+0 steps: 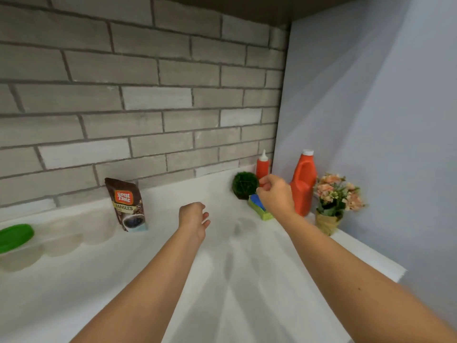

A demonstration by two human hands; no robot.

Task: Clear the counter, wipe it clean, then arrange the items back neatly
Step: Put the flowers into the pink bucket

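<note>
- The white counter (247,280) is lying under both your arms, running from the brick wall (148,95) at the back to the pale side wall (371,120) on your right.
- Your right hand (275,194) is hovering over the far right corner with its fingers (264,181) curled in towards the thumb; you cannot tell from here whether it is gripping anything.
- That hand is covering part of a green and blue sponge (262,211) lying on the counter, and its fingertips are sitting just beside a green moss ball (243,185).
- A red squeeze bottle (262,167) is standing upright in the corner behind the ball.
- An orange jug (303,186) is standing upright to the right of your hand, with a small pot of pink flowers (332,201) just beside it.
- Your left hand (194,217) is hanging above the middle of the counter, fingers loosely curled and holding nothing.
- 1 brown coffee pouch (127,206) is standing near the back wall, left of that hand.
- A green lid (16,237) is showing at the far left edge.
</note>
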